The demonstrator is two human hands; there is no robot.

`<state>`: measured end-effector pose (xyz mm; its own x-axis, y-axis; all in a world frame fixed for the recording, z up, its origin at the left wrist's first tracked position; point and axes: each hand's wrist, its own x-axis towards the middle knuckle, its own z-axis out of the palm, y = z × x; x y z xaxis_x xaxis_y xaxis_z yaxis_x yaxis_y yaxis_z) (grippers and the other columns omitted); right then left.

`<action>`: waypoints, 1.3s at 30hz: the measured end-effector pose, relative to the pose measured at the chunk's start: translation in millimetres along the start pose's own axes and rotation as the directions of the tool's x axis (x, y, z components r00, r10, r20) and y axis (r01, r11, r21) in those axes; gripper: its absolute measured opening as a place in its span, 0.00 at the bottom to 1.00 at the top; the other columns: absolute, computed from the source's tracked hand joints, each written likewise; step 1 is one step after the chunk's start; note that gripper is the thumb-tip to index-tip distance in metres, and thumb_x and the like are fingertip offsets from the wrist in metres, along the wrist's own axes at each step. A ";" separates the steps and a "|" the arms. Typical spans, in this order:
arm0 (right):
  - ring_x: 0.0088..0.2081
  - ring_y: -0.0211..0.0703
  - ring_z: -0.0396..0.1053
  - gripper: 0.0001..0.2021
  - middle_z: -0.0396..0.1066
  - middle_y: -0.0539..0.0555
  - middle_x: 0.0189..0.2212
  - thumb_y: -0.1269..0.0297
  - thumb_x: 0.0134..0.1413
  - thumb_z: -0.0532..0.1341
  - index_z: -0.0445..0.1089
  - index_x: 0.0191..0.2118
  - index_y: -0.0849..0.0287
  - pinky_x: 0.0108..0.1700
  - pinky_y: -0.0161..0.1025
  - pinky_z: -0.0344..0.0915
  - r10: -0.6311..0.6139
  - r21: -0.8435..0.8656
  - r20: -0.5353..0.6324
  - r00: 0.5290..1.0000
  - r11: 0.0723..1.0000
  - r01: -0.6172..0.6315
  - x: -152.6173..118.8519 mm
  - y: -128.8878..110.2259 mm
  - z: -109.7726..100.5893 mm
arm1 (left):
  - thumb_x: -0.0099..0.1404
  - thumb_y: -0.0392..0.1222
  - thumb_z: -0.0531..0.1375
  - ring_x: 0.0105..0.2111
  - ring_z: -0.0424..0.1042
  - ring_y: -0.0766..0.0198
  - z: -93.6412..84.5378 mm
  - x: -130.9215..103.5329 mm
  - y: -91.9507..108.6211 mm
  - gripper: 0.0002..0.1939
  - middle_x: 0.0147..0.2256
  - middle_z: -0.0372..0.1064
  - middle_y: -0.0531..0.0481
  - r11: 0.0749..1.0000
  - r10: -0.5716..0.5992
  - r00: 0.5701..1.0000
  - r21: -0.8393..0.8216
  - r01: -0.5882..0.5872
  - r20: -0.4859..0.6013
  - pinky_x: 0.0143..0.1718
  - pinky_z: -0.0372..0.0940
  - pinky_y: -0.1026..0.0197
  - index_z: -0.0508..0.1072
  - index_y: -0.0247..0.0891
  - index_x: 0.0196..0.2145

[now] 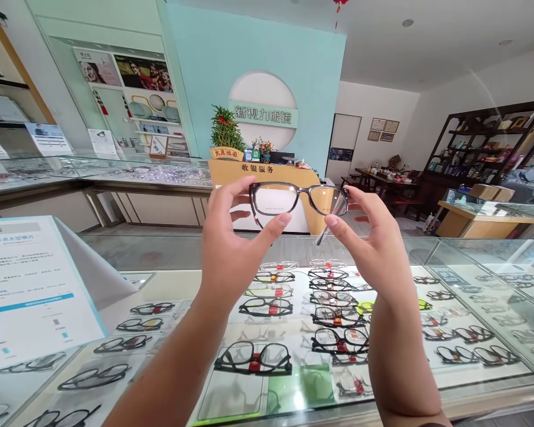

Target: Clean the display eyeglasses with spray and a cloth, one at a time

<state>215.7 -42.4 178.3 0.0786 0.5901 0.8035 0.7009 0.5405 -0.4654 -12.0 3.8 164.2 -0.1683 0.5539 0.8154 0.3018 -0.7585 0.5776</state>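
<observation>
A dark-framed pair of eyeglasses (303, 190) is held up above the glass display case, with clear lenses facing me and small print on them. My left hand (234, 243) grips the left end of the frame, fingers behind and thumb under the lens. On the other side, my right hand (376, 240) pinches the right end between fingers and thumb. One temple arm (321, 236) hangs down beside my right thumb. Below both hands, rows of eyeglasses (253, 359) lie in the case, several with red tags.
A white and blue printed sign (31, 284) stands on the case at left. Farther back are a wooden cashier counter (314, 178) with a plant (226, 127), a long glass showcase (160, 175) and a dark shelf unit (480, 142). Cardboard boxes (492, 193) sit at right.
</observation>
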 end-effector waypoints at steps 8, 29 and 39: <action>0.57 0.61 0.77 0.32 0.79 0.62 0.59 0.38 0.67 0.68 0.72 0.68 0.48 0.60 0.63 0.75 0.017 -0.060 0.012 1.000 0.998 -0.016 -3.7 -3.5 -0.4 | 0.64 0.49 0.76 0.62 0.74 0.47 2.7 -2.6 5.2 0.32 0.60 0.73 0.43 1.000 0.024 1.000 0.013 -0.024 -0.007 0.64 0.75 0.41 0.76 0.50 0.63; 0.56 0.61 0.76 0.32 0.77 0.63 0.57 0.40 0.67 0.66 0.70 0.69 0.51 0.58 0.62 0.74 0.084 -0.116 0.019 0.996 0.990 -0.081 -2.9 -8.0 1.3 | 0.63 0.47 0.77 0.63 0.74 0.45 7.3 -4.5 6.8 0.31 0.62 0.73 0.43 1.000 -0.011 1.000 -0.018 0.011 0.019 0.64 0.76 0.38 0.76 0.50 0.62; 0.54 0.60 0.76 0.29 0.76 0.63 0.58 0.44 0.68 0.66 0.71 0.67 0.50 0.55 0.59 0.75 0.053 -0.144 -0.017 0.998 0.988 -0.055 -2.7 -4.7 -4.7 | 0.64 0.47 0.76 0.65 0.73 0.46 20.0 -6.1 5.2 0.33 0.62 0.73 0.42 0.999 -0.014 0.999 -0.045 0.016 0.042 0.67 0.75 0.38 0.74 0.50 0.64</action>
<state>215.6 -49.4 180.1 0.1276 0.6078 0.7838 0.7901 0.4155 -0.4508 9.4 3.3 161.5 -0.1329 0.5786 0.8047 0.2562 -0.7642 0.5919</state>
